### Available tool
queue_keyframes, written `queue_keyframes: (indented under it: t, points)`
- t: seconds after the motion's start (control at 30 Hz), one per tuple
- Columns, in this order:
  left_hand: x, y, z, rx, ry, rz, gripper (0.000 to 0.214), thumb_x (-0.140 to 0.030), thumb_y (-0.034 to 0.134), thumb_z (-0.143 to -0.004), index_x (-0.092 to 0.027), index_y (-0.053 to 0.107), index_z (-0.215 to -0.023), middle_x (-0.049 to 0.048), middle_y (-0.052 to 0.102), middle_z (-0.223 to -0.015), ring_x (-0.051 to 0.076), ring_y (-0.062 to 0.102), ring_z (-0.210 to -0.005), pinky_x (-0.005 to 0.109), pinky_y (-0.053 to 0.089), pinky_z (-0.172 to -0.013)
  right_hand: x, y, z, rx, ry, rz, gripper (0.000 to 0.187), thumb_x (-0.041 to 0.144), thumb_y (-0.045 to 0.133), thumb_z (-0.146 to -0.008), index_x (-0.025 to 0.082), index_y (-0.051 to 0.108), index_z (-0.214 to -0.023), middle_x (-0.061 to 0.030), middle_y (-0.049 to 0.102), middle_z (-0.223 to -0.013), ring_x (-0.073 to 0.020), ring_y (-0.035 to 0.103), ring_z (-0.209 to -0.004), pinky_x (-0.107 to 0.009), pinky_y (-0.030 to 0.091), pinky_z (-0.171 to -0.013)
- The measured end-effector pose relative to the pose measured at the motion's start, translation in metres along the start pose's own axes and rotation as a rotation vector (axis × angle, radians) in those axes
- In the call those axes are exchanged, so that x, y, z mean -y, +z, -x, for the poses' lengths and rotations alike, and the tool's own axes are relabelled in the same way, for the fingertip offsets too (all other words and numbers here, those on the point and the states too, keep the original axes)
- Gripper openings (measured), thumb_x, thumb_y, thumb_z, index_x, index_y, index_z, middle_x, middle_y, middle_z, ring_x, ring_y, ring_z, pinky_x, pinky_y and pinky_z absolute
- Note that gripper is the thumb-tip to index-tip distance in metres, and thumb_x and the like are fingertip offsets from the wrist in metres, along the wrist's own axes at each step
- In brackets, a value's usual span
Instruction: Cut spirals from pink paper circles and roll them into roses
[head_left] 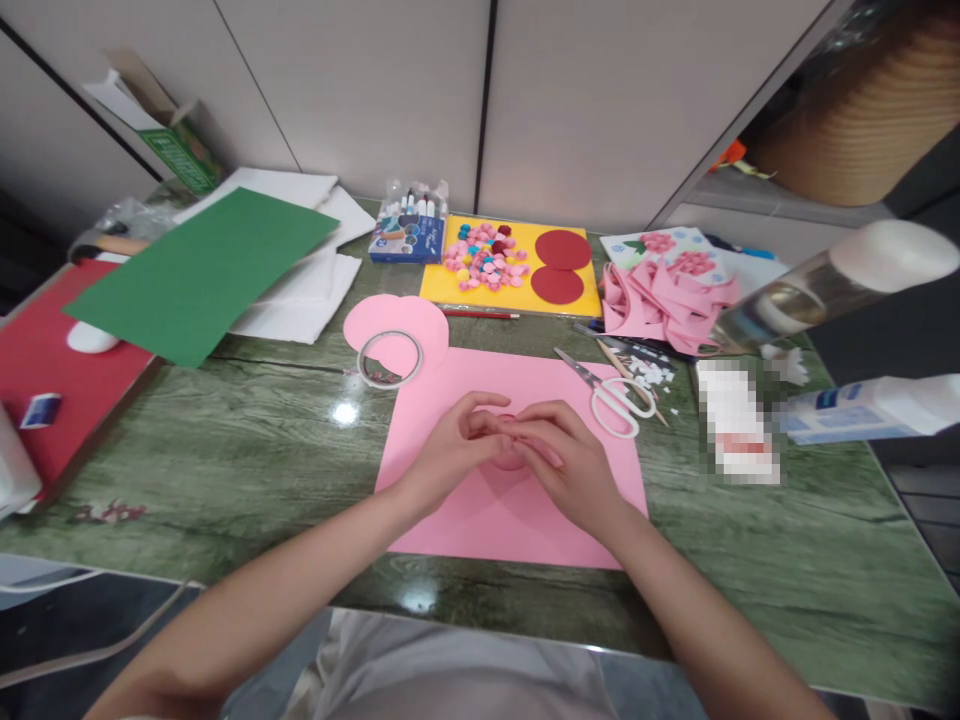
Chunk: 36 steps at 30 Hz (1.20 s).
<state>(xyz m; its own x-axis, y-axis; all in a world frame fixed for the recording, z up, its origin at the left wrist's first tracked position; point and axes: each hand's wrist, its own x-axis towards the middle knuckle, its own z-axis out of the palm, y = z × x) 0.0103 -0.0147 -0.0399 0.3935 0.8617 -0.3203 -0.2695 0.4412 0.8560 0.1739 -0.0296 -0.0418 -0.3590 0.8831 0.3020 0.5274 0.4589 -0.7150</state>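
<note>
My left hand (469, 432) and my right hand (564, 452) meet over a sheet of pink paper (442, 510). Between their fingertips is a small pink paper piece (510, 458) with a rounded edge, mostly covered by the fingers. Both hands are closed, thumbs and fingers pinching together. Scissors with white handles (616, 408) lie open-bladed across the sheet's right top corner. At its left top corner are round pink paper cutouts (390, 310), with a roll of tape (361, 372) lying over them.
Behind lies a yellow pack (517, 302) bearing small colored paper pieces (486, 256) and red circles (562, 250). Pink scraps (667, 300), a bottle (795, 290) and a white bottle (870, 410) are right. A marker box (409, 235) and green sheet (202, 270) are left.
</note>
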Motion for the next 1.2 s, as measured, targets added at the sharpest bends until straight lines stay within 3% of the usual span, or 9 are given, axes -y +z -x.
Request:
queue_keyframes:
  t: [0.13,0.23,0.5,0.7,1.0,1.2]
  points:
    - [-0.001,0.002,0.000,-0.020,0.006,-0.019,0.035,-0.012,0.061,-0.068,-0.018,0.049,-0.101,-0.0024,0.059,-0.071,0.009,0.056,-0.068,0.023,0.044,-0.067,0.000,0.004,0.000,0.065,-0.037,-0.038,0.035,0.012,0.041,-0.086,0.028,0.054,-0.114,-0.0067,0.051,-0.106,-0.0177,0.050,-0.101,-0.034,0.047,-0.084]
    - [-0.002,0.002,0.001,-0.016,0.000,-0.017,0.036,-0.017,0.063,-0.068,-0.018,0.049,-0.101,-0.0015,0.061,-0.073,0.009,0.057,-0.067,0.023,0.044,-0.065,0.001,0.004,0.000,0.050,0.022,-0.072,0.034,0.011,0.041,-0.086,0.028,0.056,-0.112,-0.0061,0.051,-0.107,-0.0172,0.050,-0.103,-0.035,0.045,-0.087]
    - [-0.001,0.004,0.001,0.006,-0.025,0.020,0.038,-0.021,0.068,-0.065,-0.018,0.051,-0.098,0.0002,0.064,-0.077,0.012,0.059,-0.072,0.028,0.046,-0.070,0.004,-0.003,-0.003,-0.104,0.075,-0.033,0.014,0.015,0.058,-0.077,0.024,0.064,-0.085,-0.0035,0.053,-0.093,-0.0167,0.054,-0.090,-0.033,0.046,-0.080]
    - [0.002,0.003,-0.001,0.057,-0.010,-0.033,0.033,-0.021,0.069,-0.063,-0.016,0.055,-0.092,0.0006,0.061,-0.078,0.012,0.059,-0.076,0.027,0.045,-0.073,0.004,-0.002,-0.003,-0.104,0.111,-0.057,0.010,0.016,0.065,-0.070,0.021,0.057,-0.067,-0.0020,0.052,-0.088,-0.0161,0.054,-0.084,-0.031,0.046,-0.075]
    - [0.002,0.004,0.000,0.122,-0.031,-0.063,0.035,-0.022,0.069,-0.063,-0.017,0.054,-0.094,0.0013,0.061,-0.077,0.014,0.059,-0.078,0.029,0.042,-0.075,0.007,-0.001,-0.003,-0.064,0.109,-0.061,0.013,0.013,0.063,-0.069,0.020,0.053,-0.066,-0.0030,0.048,-0.089,-0.0176,0.052,-0.085,-0.033,0.046,-0.074]
    - [0.000,0.003,0.001,0.073,-0.053,0.005,0.035,-0.020,0.069,-0.063,-0.018,0.054,-0.095,-0.0007,0.060,-0.074,0.011,0.057,-0.074,0.025,0.041,-0.071,0.010,-0.004,-0.004,-0.054,0.093,-0.057,0.008,0.016,0.062,-0.071,0.022,0.056,-0.071,-0.0036,0.049,-0.092,-0.0185,0.052,-0.089,-0.035,0.045,-0.079]
